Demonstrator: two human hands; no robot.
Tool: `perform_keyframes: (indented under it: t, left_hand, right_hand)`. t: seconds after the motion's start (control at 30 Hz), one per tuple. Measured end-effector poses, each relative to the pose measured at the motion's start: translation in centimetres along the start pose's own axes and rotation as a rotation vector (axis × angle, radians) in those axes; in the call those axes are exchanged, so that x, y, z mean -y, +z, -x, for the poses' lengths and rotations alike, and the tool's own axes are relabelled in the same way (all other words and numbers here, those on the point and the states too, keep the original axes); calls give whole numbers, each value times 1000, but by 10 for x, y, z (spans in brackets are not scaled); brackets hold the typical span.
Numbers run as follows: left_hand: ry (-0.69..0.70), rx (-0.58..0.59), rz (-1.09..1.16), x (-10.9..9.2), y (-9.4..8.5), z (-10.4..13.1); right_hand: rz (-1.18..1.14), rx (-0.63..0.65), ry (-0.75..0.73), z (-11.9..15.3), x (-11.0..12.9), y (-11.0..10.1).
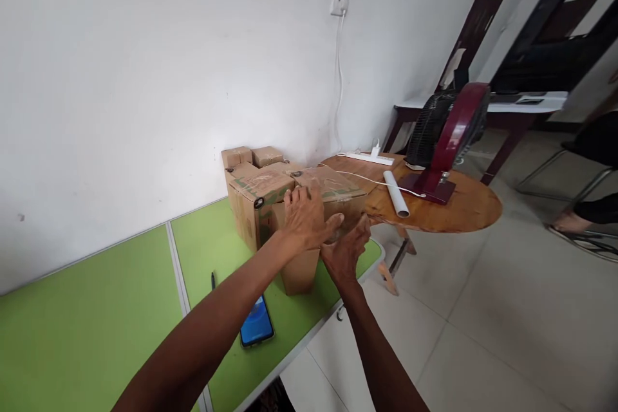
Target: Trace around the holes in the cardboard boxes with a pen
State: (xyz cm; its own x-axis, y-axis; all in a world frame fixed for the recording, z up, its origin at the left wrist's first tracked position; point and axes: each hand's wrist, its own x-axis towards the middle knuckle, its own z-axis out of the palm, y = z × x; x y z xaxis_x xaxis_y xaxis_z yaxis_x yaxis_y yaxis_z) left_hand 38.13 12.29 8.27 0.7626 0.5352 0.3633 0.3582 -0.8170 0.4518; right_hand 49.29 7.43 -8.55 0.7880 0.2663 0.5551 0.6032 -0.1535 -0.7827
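Several brown cardboard boxes (255, 188) stand in a cluster on the green table (120, 299), close to the wall. My left hand (306, 215) lies over the top of the front of the group, its fingers spread on the cardboard and its thumb pointing right. Lower and to the right, my right hand (347, 248) presses against the side of a cardboard box (340, 206), fingers bent along it. Below my hands a narrower box (299, 270) stands upright on the table. Its upper part is hidden by my left hand.
A phone (257, 323) with a lit screen and a pen (213, 280) lie near my left forearm. The wooden table (463, 206) at the right bears a dark red fan (449, 141), a white tube (396, 194) and a power strip (371, 158). A person's foot (572, 222) shows far right.
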Motion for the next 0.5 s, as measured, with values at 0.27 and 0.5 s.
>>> perform_keyframes:
  t: [0.27, 0.5]
  left_hand:
    - [15, 94, 20, 4, 18, -11]
    - [190, 172, 232, -20, -2, 2]
  right_hand:
    - [24, -36, 28, -19, -8, 4]
    - [66, -122, -7, -33, 0, -69]
